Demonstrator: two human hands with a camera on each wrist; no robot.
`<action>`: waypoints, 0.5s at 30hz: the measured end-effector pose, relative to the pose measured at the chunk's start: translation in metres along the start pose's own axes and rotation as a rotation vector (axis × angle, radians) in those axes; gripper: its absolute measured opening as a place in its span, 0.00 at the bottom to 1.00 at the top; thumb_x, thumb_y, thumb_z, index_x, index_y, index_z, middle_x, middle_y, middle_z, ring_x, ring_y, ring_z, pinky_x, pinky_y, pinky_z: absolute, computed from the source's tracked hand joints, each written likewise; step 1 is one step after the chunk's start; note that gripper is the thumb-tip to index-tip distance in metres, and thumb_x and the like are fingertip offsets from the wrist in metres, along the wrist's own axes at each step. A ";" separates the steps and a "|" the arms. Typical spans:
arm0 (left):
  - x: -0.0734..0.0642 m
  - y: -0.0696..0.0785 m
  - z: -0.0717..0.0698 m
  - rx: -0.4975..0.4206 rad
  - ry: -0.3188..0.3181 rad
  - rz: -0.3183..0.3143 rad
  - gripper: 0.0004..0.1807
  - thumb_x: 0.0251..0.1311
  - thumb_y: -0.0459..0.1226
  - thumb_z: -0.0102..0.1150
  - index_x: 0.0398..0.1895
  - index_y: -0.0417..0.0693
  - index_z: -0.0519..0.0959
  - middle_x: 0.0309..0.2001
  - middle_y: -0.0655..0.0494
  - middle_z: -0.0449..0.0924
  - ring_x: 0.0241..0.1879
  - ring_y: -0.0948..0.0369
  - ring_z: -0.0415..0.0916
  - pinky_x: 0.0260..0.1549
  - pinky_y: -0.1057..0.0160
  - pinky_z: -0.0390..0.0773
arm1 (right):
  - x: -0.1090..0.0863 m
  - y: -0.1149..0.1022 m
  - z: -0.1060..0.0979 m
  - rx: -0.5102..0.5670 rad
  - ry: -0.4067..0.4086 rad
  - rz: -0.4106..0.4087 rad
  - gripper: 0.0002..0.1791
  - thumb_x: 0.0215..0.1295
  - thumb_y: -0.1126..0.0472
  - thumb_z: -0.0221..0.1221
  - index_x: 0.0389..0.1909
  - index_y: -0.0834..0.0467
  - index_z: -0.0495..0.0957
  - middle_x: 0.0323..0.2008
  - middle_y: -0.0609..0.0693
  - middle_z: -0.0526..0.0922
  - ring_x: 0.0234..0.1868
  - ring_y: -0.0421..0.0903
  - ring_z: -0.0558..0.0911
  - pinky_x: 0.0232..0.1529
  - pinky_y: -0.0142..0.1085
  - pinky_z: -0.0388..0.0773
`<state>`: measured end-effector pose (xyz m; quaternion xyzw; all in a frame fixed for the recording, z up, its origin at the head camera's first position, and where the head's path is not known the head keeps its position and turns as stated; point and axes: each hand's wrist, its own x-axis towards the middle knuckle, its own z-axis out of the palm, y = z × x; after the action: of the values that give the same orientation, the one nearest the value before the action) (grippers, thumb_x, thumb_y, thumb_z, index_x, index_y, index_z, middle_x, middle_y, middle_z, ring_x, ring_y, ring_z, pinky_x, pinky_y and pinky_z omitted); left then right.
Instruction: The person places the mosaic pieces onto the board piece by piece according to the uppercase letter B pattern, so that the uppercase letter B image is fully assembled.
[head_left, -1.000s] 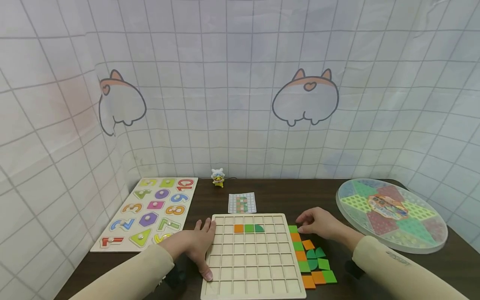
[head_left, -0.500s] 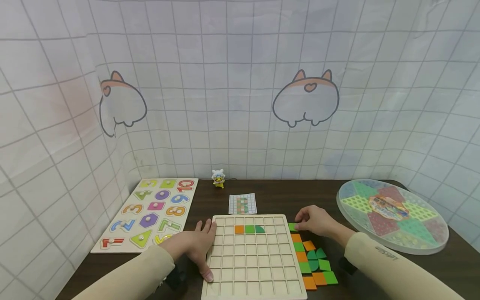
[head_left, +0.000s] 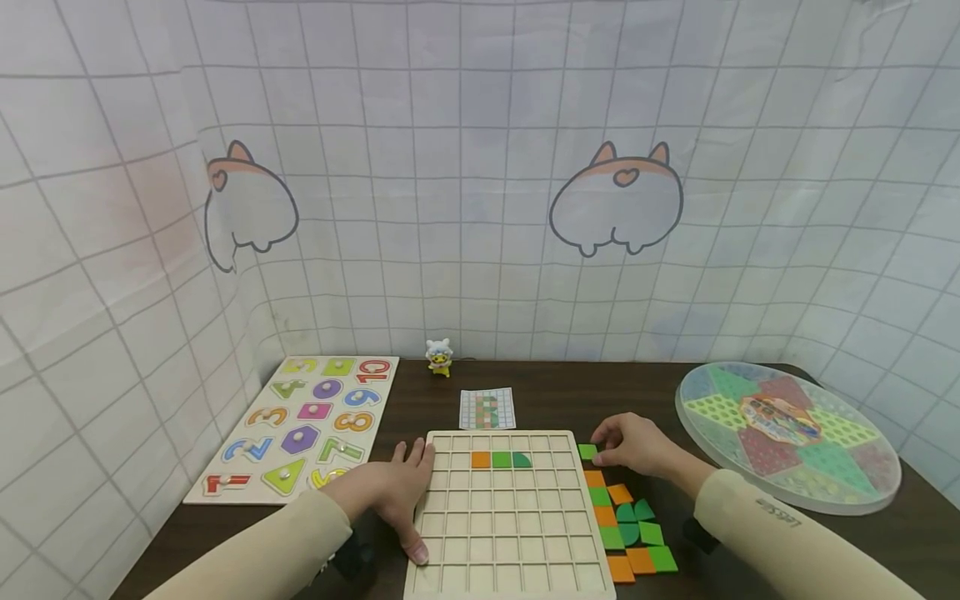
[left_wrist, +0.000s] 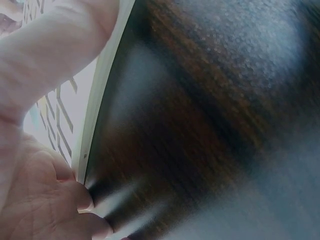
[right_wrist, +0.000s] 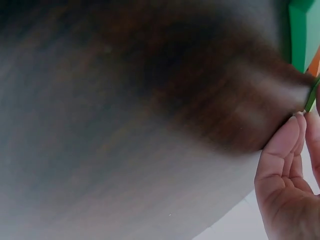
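Observation:
In the head view, a pale wooden grid board [head_left: 507,527] lies on the dark table. An orange square tile [head_left: 481,460], a green square tile [head_left: 502,460] and a dark green quarter-round tile [head_left: 521,460] sit side by side in its upper part. My left hand [head_left: 397,493] rests along the board's left edge, fingers straight and thumb spread. Beyond the board's upper right corner, my right hand [head_left: 634,444] pinches another green square tile [head_left: 587,452] at its right edge. The right wrist view shows fingertips right at that tile's thin edge [right_wrist: 312,96].
Orange, green and dark green tiles [head_left: 628,533] lie along the board's right side. A small pattern card [head_left: 487,408] and a toy figure [head_left: 438,357] are behind the board. A number puzzle [head_left: 300,425] stands left; a round game board [head_left: 787,435] lies right.
The green square tile under my right hand has slid slightly away from the orange tile below it, leaving a gap. My left hand keeps its place on the board.

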<state>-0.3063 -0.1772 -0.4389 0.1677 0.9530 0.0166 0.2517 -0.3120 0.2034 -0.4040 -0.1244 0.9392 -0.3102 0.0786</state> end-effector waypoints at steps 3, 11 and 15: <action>0.001 0.000 0.001 0.000 0.002 -0.001 0.90 0.17 0.75 0.77 0.84 0.45 0.40 0.84 0.42 0.37 0.82 0.39 0.34 0.76 0.39 0.54 | 0.000 0.000 0.000 -0.011 -0.001 -0.013 0.13 0.61 0.64 0.72 0.45 0.60 0.84 0.31 0.50 0.80 0.31 0.45 0.75 0.35 0.40 0.77; 0.003 -0.001 0.002 0.010 0.006 0.007 0.90 0.17 0.77 0.75 0.84 0.45 0.40 0.84 0.41 0.37 0.82 0.38 0.35 0.75 0.39 0.55 | 0.000 -0.002 0.000 -0.001 0.036 0.036 0.10 0.65 0.67 0.67 0.45 0.65 0.82 0.33 0.51 0.82 0.30 0.44 0.78 0.36 0.40 0.81; 0.002 -0.001 0.002 0.001 0.003 0.001 0.90 0.17 0.76 0.76 0.84 0.45 0.40 0.84 0.42 0.37 0.82 0.38 0.35 0.75 0.39 0.56 | -0.001 -0.009 0.001 0.055 0.061 0.017 0.11 0.66 0.69 0.66 0.47 0.68 0.81 0.33 0.52 0.84 0.31 0.44 0.83 0.37 0.41 0.84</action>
<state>-0.3075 -0.1779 -0.4414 0.1685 0.9533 0.0166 0.2500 -0.3095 0.1962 -0.3994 -0.1048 0.9333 -0.3389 0.0562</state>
